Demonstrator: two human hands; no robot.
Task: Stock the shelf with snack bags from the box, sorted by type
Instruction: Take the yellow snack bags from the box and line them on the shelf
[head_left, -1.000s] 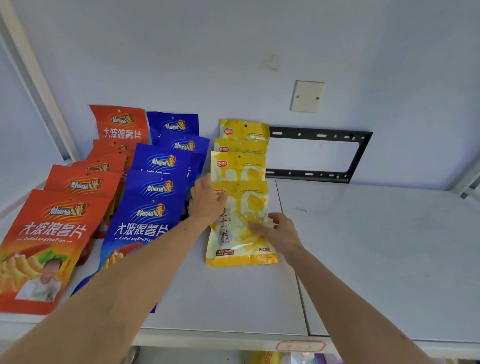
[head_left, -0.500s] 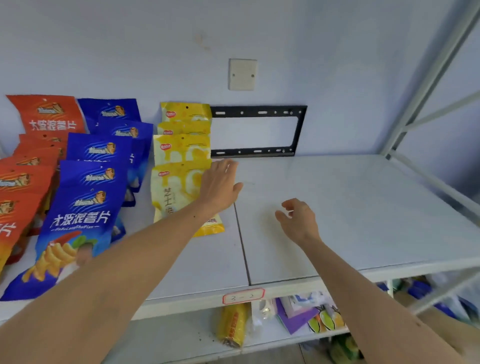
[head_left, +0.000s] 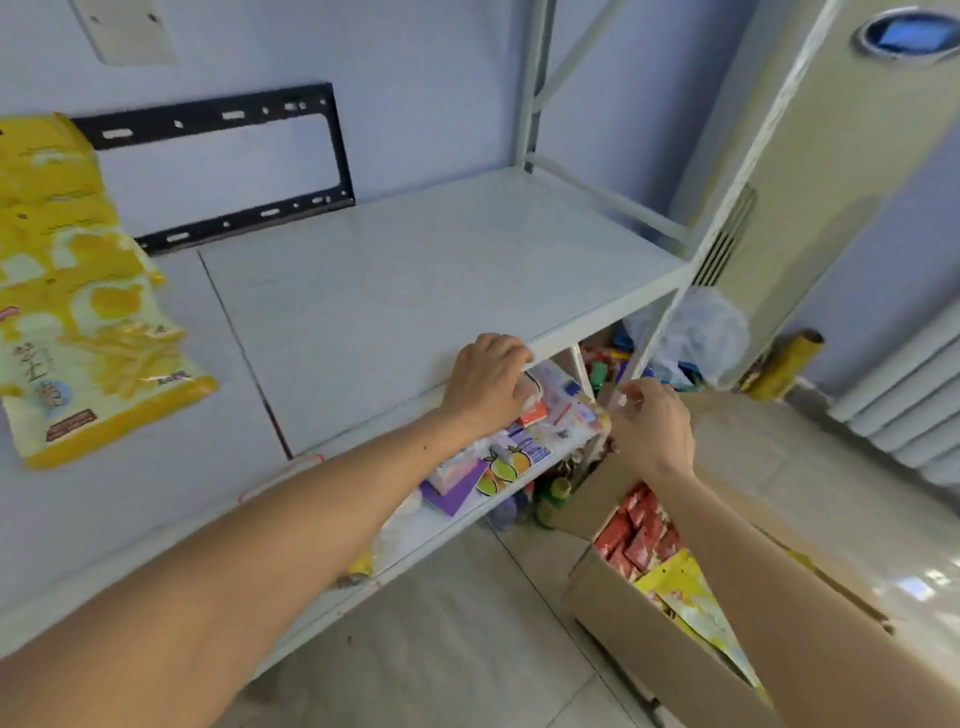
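Observation:
A row of yellow snack bags (head_left: 78, 312) lies on the white shelf (head_left: 415, 286) at the far left. On the floor at lower right stands the open cardboard box (head_left: 644, 644), holding small red packs (head_left: 639, 535) and yellow bags (head_left: 691, 597). My left hand (head_left: 488, 379) hangs at the shelf's front edge, fingers loosely curled, holding nothing. My right hand (head_left: 649, 426) hovers above the box's far flap, fingers also loosely curled and empty.
The lower shelf carries mixed packets (head_left: 519, 452). A black metal bracket (head_left: 234, 171) leans on the wall behind the shelf. A tall air conditioner (head_left: 831, 156) and a white plastic bag (head_left: 696, 332) stand to the right. The shelf's right upright (head_left: 670, 306) rises near my right hand.
The view has swung right and down from the bag rows to the box. Both hands left the yellow bag and moved off the shelf toward the box.

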